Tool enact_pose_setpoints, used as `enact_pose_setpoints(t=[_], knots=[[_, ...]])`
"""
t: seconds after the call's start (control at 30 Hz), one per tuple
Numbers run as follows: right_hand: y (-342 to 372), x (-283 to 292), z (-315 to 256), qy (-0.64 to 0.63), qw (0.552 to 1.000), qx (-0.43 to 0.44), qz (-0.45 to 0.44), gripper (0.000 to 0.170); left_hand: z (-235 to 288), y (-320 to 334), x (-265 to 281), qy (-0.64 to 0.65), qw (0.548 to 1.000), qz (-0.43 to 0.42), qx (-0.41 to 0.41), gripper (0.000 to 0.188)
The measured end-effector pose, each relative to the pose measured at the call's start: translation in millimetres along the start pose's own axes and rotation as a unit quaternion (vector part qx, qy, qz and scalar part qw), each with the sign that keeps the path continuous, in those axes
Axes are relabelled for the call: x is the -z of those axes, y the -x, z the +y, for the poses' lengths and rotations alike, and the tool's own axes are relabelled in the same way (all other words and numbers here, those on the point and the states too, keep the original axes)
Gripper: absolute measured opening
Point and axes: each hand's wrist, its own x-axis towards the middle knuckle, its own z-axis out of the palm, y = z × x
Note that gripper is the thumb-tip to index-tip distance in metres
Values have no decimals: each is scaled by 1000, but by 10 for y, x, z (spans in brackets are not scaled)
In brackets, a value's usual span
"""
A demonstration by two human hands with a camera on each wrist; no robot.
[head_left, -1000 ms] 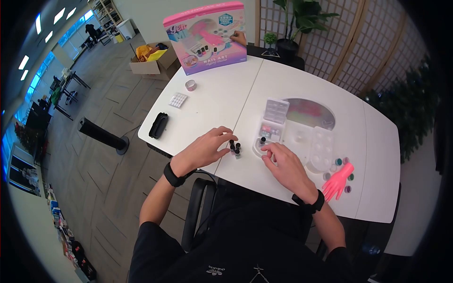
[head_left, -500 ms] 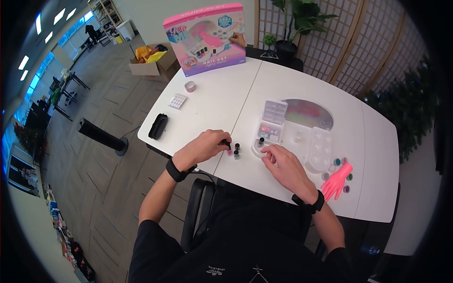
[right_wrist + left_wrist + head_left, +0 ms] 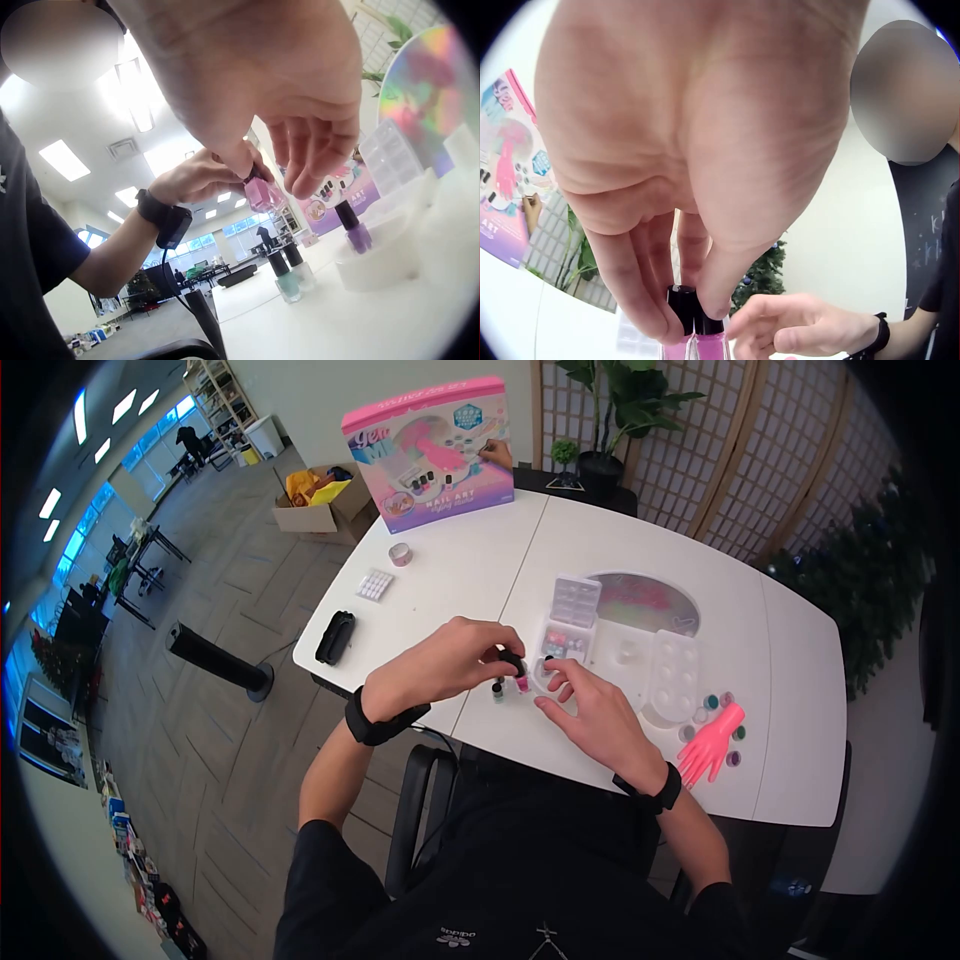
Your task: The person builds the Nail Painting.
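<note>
While the black case (image 3: pixel 335 638) lies off at the left edge of the bench (image 3: pixel 450 585), my left hand (image 3: pixel 450 657) reaches inward with a narrow grip, thumb and fingertips pinching two black caps side by side. Under that reach, a mint-green bottle (image 3: pixel 287 283) and a paler bottle (image 3: pixel 301 271) stand together, so I should carry high enough not to clip their caps. Just right of them are the two pink bottles (image 3: pixel 695 349) whose caps I hold; they look lifted and somewhat tilted. Carrying them well, I judge, wants even pressure on both caps, since a pair in one pinch could twist or let one slip, and the glass levelled before it meets any surface. Next comes the purple bottle (image 3: pixel 358 238), standing at the rounded end of the white tray (image 3: pixel 367 268); whether it sits in a recess I cannot tell, so I would give it room. My right hand (image 3: pixel 595 717) hovers near it, fingers loosely bent, holding nothing, best placed to steady glass or tray rather than crowd the way. Farther right, the pink model hand (image 3: pixel 713 743) lies among small pots (image 3: pixel 733 759).
</note>
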Motion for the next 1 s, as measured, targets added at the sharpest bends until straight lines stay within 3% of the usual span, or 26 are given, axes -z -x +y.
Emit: enact_pose_setpoints(t=[0.27, 0.57, 0.9, 1.0], knots=[[44, -42, 155, 20, 1000, -13, 19, 46, 144, -267, -211, -5, 997, -14, -71, 27], [59, 140, 253, -72, 993, -95, -13, 31, 51, -427, -244, 51, 998, -13, -39, 32], [-40, 295, 394, -138, 976, -167, -24, 29, 12, -410, -238, 64, 997, -28, -23, 36], [-68, 161, 553, -85, 993, -86, 16, 28, -2, -365, -317, 18, 999, -15, -39, 38]])
